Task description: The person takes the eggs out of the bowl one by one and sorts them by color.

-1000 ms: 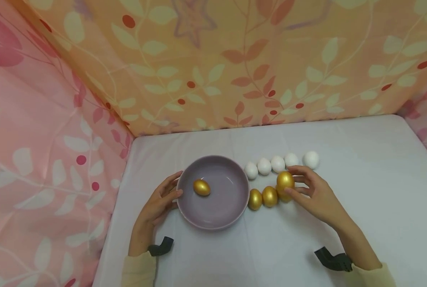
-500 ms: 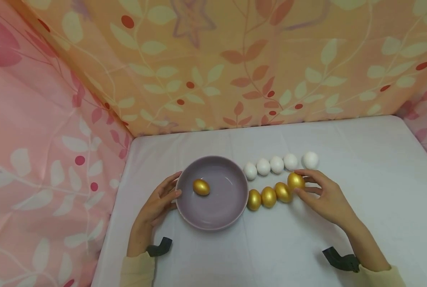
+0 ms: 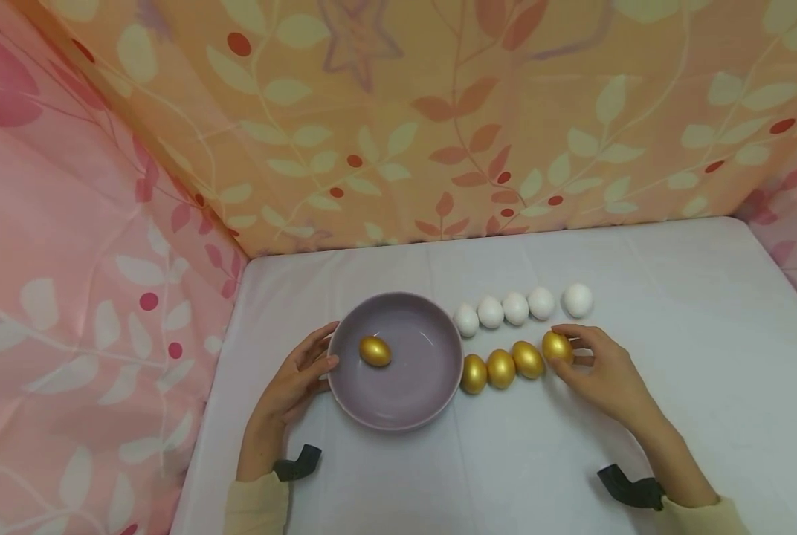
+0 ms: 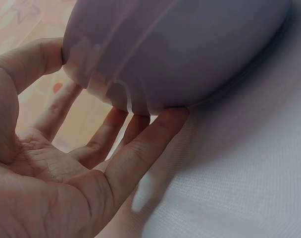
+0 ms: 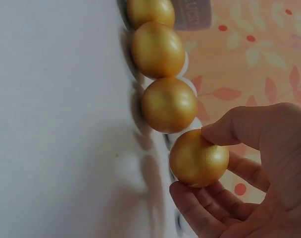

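Note:
On the left of the white table, a purple bowl [image 3: 398, 401] holds one golden egg [image 3: 375, 351]. My left hand [image 3: 299, 375] rests spread fingertips and thumb against the bowl's outer wall, as the left wrist view shows from below. Right of the bowl, three golden eggs [image 3: 501, 369] stand in a row, the nearest one beside the rim. At the row's right end, my right hand [image 3: 602, 371] holds another golden egg [image 5: 199, 157] between thumb and fingers. A narrow gap separates it from the row in the head view. Whether its base touches the table I cannot tell.
Behind the golden row stands a row of several white eggs [image 3: 515, 308], the rightmost white egg [image 3: 578, 300] a little apart. A yellow patterned cloth [image 3: 398, 148] rises at the table's back, and a pink one [image 3: 104, 297] at the left.
My right hand has carried its golden egg rightwards and lowered it from over the third egg to the row's right end. My left hand and the bowl stay in place.

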`<state>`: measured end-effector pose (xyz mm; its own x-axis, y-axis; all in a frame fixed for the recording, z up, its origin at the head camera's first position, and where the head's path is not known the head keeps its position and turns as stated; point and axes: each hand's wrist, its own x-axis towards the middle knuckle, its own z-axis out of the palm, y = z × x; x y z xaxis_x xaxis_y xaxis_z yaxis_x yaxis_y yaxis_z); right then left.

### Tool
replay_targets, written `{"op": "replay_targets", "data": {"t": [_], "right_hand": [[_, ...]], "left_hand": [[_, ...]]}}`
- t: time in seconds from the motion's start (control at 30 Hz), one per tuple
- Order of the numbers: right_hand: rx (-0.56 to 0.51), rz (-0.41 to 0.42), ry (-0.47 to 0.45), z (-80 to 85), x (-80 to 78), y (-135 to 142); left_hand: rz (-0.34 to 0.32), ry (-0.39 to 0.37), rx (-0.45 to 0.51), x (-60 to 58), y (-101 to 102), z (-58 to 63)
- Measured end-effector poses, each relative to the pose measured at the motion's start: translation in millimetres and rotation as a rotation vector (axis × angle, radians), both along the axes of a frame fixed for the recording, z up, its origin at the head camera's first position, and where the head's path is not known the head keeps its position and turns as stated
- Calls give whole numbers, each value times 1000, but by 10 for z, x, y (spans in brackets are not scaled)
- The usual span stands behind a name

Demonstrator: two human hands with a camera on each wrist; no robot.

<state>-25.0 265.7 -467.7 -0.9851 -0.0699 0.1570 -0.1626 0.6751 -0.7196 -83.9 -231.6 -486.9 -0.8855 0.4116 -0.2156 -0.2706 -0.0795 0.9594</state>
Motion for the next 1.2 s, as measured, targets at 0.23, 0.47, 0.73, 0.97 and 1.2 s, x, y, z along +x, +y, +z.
{"op": "replay_targets", "data": {"t": [0.23,0.47,0.73,0.97,1.2], "right_hand": [[39,-11,-36,-55,10,-19],[42,-8,-15,-78,22,-37],[95,-16,-23,-80,14,-54],[153,-41,-30,-13,-2,-92],[144,-13,-42,219,-137,-201]], "left_hand": [[-2,0,1,7,4,6],[-4,-4,1,-3,8,12],[0,-11,-10,-10,-1,3],[-9,-13,6,0,-11,-7],[-29,0,27,-3,-7,6]]}}
